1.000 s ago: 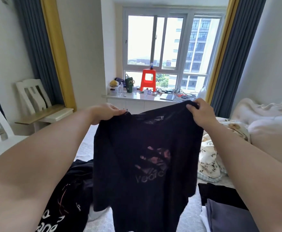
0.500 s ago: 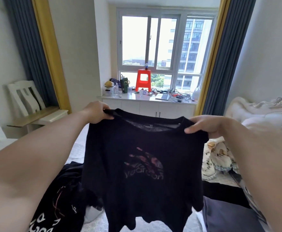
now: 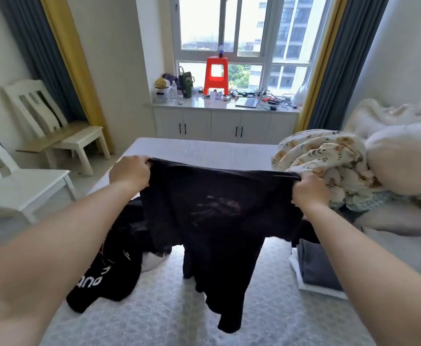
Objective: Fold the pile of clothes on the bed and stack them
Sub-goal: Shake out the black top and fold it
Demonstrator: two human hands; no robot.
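- Our left hand (image 3: 129, 174) grips one top corner of the black cotton T-shirt with a faded pink print (image 3: 216, 221), fingers curled around the cloth.
- Our right hand (image 3: 309, 189) grips the other top corner in the same way.
- The T-shirt hangs spread between both hands, over the grey patterned bed cover (image 3: 154, 315); its lowest part seems to reach the cover.
- A heap of black clothes with white letters (image 3: 109, 270) lies at the left, a folded dark grey stack (image 3: 316, 268) at the right.

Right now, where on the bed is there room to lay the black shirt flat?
The far bed is bare, between the hands and the white cabinets. Crowded: black clothes left, folded stack and quilt right.
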